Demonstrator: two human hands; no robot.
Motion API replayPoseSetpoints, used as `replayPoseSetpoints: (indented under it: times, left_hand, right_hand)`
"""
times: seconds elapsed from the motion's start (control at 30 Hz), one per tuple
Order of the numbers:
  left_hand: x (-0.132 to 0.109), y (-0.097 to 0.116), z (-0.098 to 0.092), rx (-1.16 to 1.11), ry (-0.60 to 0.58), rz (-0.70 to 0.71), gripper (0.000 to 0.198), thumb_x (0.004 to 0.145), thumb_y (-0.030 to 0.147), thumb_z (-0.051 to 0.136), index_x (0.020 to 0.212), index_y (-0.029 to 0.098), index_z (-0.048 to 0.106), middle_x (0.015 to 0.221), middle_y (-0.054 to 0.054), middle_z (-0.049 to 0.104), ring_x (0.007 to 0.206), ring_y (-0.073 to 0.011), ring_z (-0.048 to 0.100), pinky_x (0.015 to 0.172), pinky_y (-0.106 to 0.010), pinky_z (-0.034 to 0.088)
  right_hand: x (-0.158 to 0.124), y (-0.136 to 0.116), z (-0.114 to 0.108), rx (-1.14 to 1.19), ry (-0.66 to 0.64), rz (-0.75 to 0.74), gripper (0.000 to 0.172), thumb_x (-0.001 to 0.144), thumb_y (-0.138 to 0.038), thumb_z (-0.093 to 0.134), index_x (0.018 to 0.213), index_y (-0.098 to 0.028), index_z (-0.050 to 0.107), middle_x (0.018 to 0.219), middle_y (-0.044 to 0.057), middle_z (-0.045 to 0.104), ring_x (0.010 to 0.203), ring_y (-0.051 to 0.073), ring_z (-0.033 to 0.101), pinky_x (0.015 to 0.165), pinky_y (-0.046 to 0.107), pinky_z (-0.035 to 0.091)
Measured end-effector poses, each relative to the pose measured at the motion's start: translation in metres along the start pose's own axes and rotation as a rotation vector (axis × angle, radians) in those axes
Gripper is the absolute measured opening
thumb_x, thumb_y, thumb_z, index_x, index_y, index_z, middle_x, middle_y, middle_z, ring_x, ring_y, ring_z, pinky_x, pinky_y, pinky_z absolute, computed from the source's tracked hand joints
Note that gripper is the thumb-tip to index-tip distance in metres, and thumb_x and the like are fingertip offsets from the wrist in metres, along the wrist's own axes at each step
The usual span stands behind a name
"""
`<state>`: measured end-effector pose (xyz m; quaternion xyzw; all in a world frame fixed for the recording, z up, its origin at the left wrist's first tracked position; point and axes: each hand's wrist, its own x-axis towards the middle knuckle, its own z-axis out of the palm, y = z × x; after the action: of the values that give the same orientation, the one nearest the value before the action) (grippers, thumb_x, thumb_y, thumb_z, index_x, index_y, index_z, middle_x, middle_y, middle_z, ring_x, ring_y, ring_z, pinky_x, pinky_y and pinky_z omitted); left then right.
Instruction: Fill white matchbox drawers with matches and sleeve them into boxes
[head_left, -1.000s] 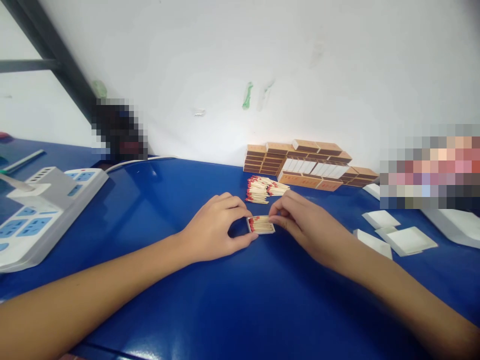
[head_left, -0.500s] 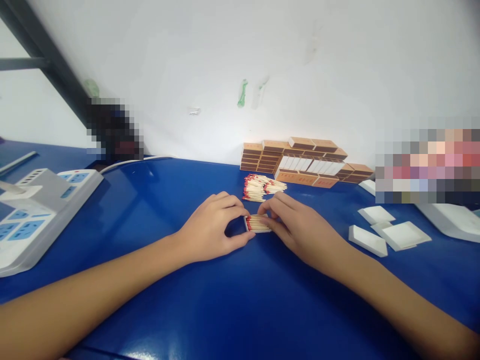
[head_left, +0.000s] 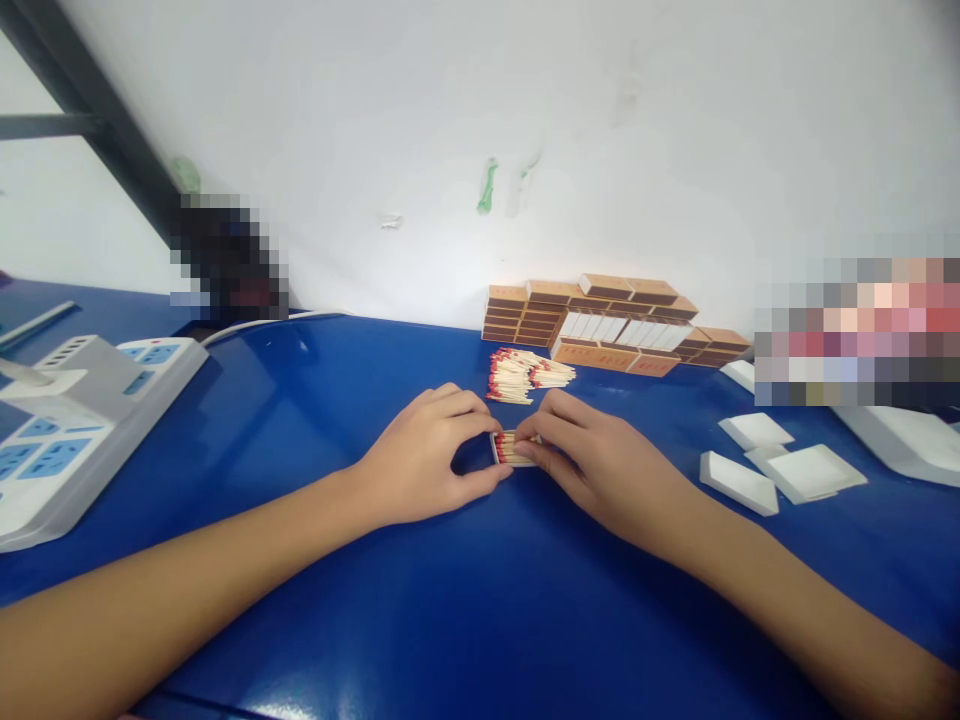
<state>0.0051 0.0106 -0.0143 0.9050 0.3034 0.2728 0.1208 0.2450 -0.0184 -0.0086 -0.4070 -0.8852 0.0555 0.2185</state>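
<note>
A small white tray filled with red-tipped matches (head_left: 508,447) lies on the blue table (head_left: 480,600). My left hand (head_left: 431,455) pinches its left end between thumb and fingers. My right hand (head_left: 592,460) grips its right end, with the fingertips lying over the matches and hiding part of them. Just behind the tray lies a loose pile of matches (head_left: 525,375).
Brown matchbox sleeves and white trays (head_left: 611,325) are stacked against the white wall. Several empty white trays (head_left: 780,465) lie at the right. A white power strip (head_left: 67,425) sits at the left edge. Pixelated patches cover areas at back left and right.
My right fingers have slid leftward over the matches in the tray, covering more of it. My left hand has stayed in place.
</note>
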Motion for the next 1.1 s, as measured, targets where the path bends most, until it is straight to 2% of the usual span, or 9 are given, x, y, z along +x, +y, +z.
replayPoseSetpoints:
  times: [0.13, 0.73, 0.93, 1.1]
  left_hand:
    - [0.0002, 0.0003, -0.0003, -0.005, 0.0, 0.011, 0.023, 0.093, 0.038, 0.076, 0.106, 0.019, 0.075, 0.108, -0.006, 0.072, 0.099, -0.0233, 0.063, 0.093, -0.043, 0.053]
    - [0.0009, 0.0011, -0.0003, -0.001, -0.025, -0.009, 0.024, 0.095, 0.041, 0.073, 0.106, 0.02, 0.075, 0.107, -0.006, 0.072, 0.099, -0.0238, 0.063, 0.092, -0.043, 0.051]
    - [0.0003, 0.0008, -0.0003, 0.001, -0.028, -0.01, 0.024, 0.095, 0.041, 0.072, 0.106, 0.02, 0.074, 0.107, -0.006, 0.072, 0.099, -0.0238, 0.063, 0.093, -0.043, 0.05]
    - [0.0005, 0.001, 0.0, -0.002, -0.032, -0.017, 0.025, 0.095, 0.041, 0.074, 0.108, 0.02, 0.075, 0.108, -0.006, 0.072, 0.1, -0.0239, 0.063, 0.093, -0.043, 0.051]
  right_hand:
    - [0.0001, 0.0, 0.0004, -0.007, 0.013, -0.002, 0.022, 0.11, -0.027, 0.048, 0.112, -0.019, 0.069, 0.096, 0.005, 0.06, 0.074, 0.017, 0.062, 0.069, 0.032, 0.051]
    - [-0.0018, -0.0021, 0.0006, 0.002, 0.012, -0.027, 0.023, 0.108, -0.026, 0.051, 0.112, -0.019, 0.073, 0.094, 0.006, 0.06, 0.076, 0.016, 0.061, 0.069, 0.031, 0.052]
    - [-0.0018, -0.0057, -0.0023, 0.017, 0.026, -0.081, 0.021, 0.103, -0.016, 0.051, 0.106, -0.017, 0.072, 0.091, 0.005, 0.059, 0.074, 0.016, 0.058, 0.066, 0.03, 0.048]
    - [-0.0024, -0.0038, -0.0026, -0.044, 0.043, -0.082, 0.027, 0.1, -0.012, 0.05, 0.113, -0.018, 0.073, 0.09, 0.005, 0.06, 0.074, 0.016, 0.059, 0.065, 0.029, 0.048]
